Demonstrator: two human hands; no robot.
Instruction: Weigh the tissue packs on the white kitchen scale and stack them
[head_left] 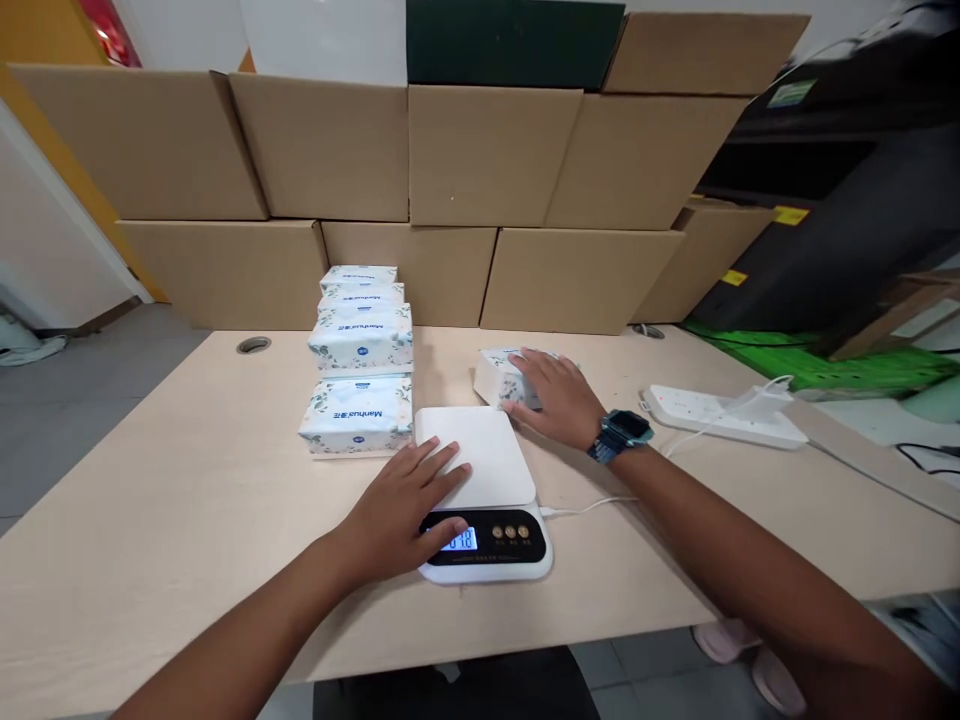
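- Nearest the camera, reaching in from the lower edge: a bare left forearm (pixel 277 612) and right forearm (pixel 720 540), both stretched over the pale table (pixel 187 480).
- Beyond the former, the left hand (pixel 409 510): loose, fingers spread, grasping nothing, fingertips over the white platform of the scale (pixel 499 460), thumb across its lit display (pixel 466 540).
- Farther out, the right hand (pixel 562 395): draped over the right part of a tissue pack (pixel 492 378), fingers on top, thumb by the near side; in contact, but cannot tell whether squeezing or merely resting.
- Place of that pack: on the table, just past the scale's far right corner; cannot tell whether touching it.
- Long axis seemingly left to right, right end hidden under the palm; right hand clearly nearer than left.
- From pack to platform: toward the camera and slightly left.
- Left of the scale: a row of similar packs (pixel 360 345), receding toward cardboard boxes (pixel 487 155).
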